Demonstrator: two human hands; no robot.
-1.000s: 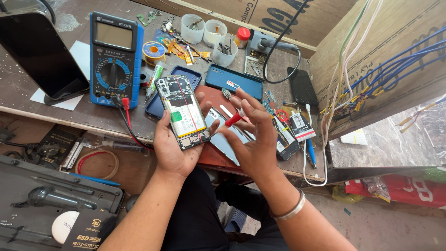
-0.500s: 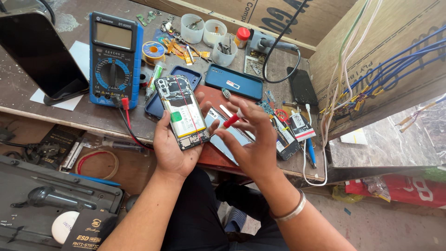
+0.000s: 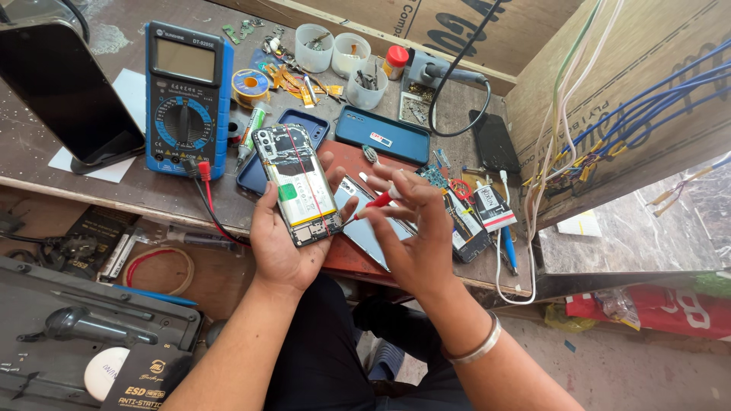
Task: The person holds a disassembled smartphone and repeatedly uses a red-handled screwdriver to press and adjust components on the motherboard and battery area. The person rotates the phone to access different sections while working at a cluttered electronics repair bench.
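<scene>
My left hand (image 3: pixel 285 247) cradles an opened smartphone (image 3: pixel 297 184), back cover off, with its white battery and circuit boards facing up. My right hand (image 3: pixel 415 228) pinches a small red-handled screwdriver (image 3: pixel 375 204) between thumb and fingers, its tip pointing left towards the phone's lower right edge. A metal bangle (image 3: pixel 478 344) sits on my right wrist. Both hands hover over the near edge of the workbench, above a red mat (image 3: pixel 358 158).
A blue multimeter (image 3: pixel 186 99) with red and black leads lies at left, beside a dark tablet (image 3: pixel 65 87) on a stand. Phone covers (image 3: pixel 382 135), another opened phone (image 3: pixel 464 221), plastic cups (image 3: pixel 314 47), solder wire (image 3: pixel 250 85) and a black phone (image 3: pixel 495 141) crowd the bench. Wires hang at right.
My right hand has shifted slightly right and lifted its fingers, bringing the red screwdriver's tip closer to the phone's lower edge. The left hand keeps the phone nearly still.
</scene>
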